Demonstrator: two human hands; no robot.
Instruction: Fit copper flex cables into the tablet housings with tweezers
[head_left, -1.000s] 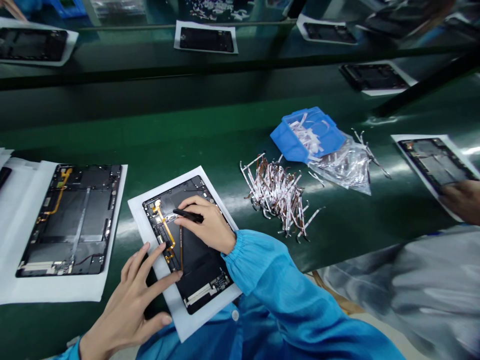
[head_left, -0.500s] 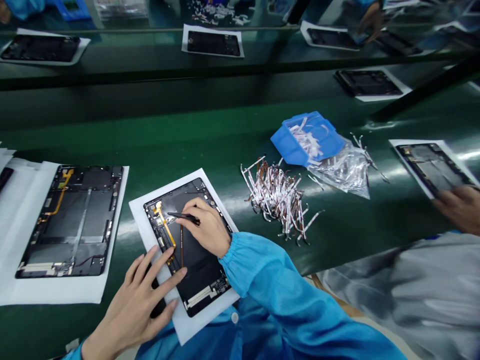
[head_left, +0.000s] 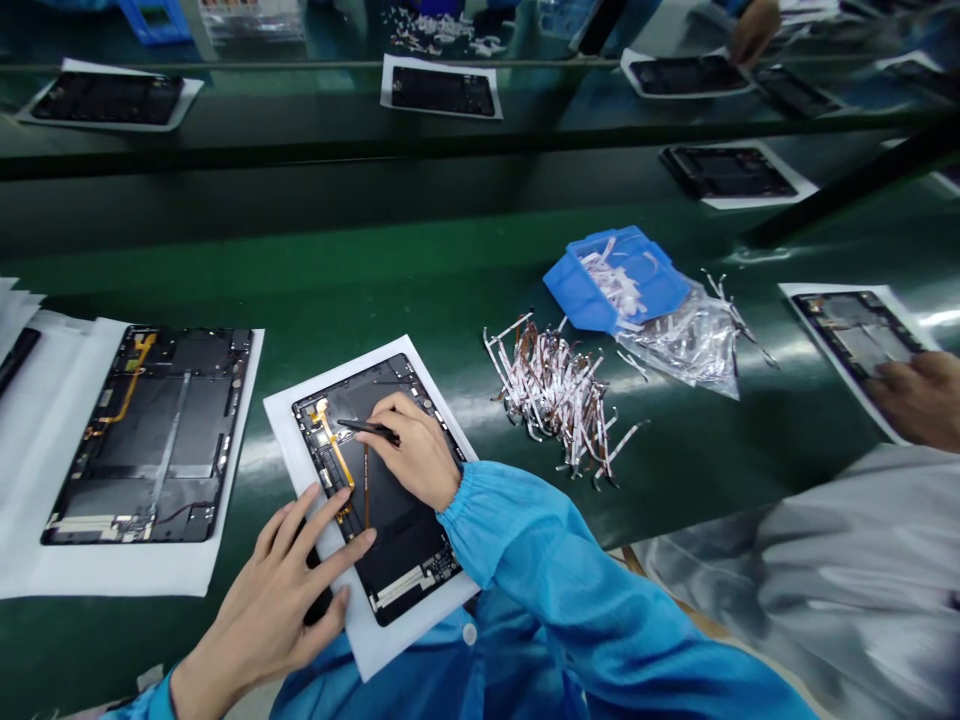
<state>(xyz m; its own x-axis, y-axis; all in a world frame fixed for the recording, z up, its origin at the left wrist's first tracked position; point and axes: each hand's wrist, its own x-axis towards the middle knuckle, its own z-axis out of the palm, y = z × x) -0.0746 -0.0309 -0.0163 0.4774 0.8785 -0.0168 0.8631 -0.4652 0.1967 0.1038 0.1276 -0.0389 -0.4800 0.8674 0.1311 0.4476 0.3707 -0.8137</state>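
An opened tablet lies on a white sheet right in front of me, tilted slightly to the left. My right hand pinches black tweezers, their tips over the upper left inside the tablet. Near those tips run an orange flex cable and a brown strip. Fingers spread, my left hand rests across the tablet's left edge, its fingertips on the frame and beside the orange cable. Whether the tweezer tips grip anything is too small to tell.
Another opened tablet lies on white sheets at left. To the right are a heap of flex strips, a blue bin and a clear bag. A co-worker's hand touches a tablet at far right. More tablets line the raised shelf.
The view has shifted slightly. My hands and the tweezers keep almost the same place on the tablet. The co-worker's hand at right has moved slightly over its tablet.
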